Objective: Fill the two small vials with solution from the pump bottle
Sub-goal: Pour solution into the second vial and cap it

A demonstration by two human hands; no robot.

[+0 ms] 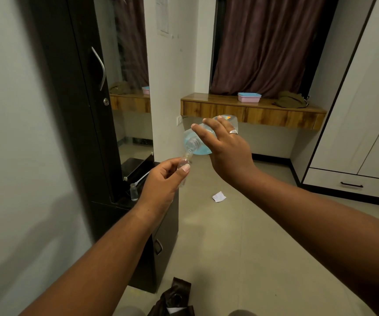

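While pouring: a person tips the pump bottle [198, 142] by hand, its pump head off and its bare threaded neck aimed down at a small vial [182, 164].
Right hand: the right hand [226, 144] is wrapped over the bottle from above, fingers spread along its clear side, a ring [233, 132] on one finger — a grip that lets the wrist set the tilt.
Left hand: the left hand [163, 180] is closed round the vial, thumb and fingertips pinching it near the top, holding it upright and just under the bottle's mouth so the two openings nearly meet.
Solution: pale blue liquid has pooled at the lower shoulder of the tilted bottle; whether any is running into the vial is too fine to tell.
Second vial: the other vial [134, 192] stands upright on the ledge of the dark cabinet [79, 110], well apart from the hands — parked within reach, it seems, for its turn. Its fill level cannot be read.
Pump tube: a white tube [143, 177], likely the removed pump, lies on the same ledge beside that vial.
Stage: by the look of it, the first fill is under way.
Risk: the bottle's mouth is wider than the vial's, so a steeper tilt could send solution over the fingers and onto the floor [229, 236].
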